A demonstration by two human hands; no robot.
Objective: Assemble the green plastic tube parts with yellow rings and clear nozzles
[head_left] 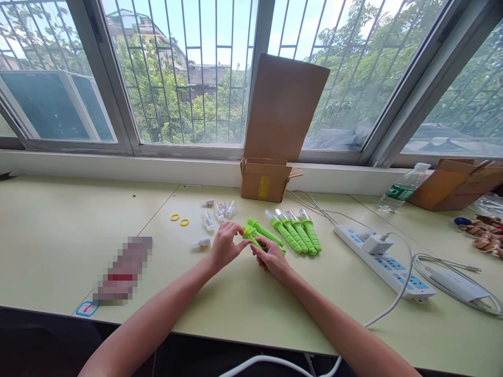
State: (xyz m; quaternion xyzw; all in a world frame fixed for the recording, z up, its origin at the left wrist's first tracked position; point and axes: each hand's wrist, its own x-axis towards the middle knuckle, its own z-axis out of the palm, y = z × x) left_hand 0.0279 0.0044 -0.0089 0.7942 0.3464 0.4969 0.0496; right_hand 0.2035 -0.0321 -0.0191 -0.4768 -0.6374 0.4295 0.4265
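My right hand [271,256] is closed around a bright green plastic handle [257,243], partly hidden by the fingers. At its upper end sits a yellow ring [246,231], pinched between the thumb and finger of my left hand [226,245]. More green handles without caps [271,232] lie just behind my hands. To their right, several green handles with clear tips [296,233] lie side by side. Several clear plastic caps [218,212] are scattered to the left, one clear cap [201,244] close to my left wrist. Two loose yellow rings [184,222] rest farther left.
A small cardboard box [264,180] with its tall flap up stands against the window. On the right are a white power strip [383,262], a coiled cable with an adapter [458,283], a water bottle [403,188] and another carton [451,183]. A blurred object [126,272] lies left.
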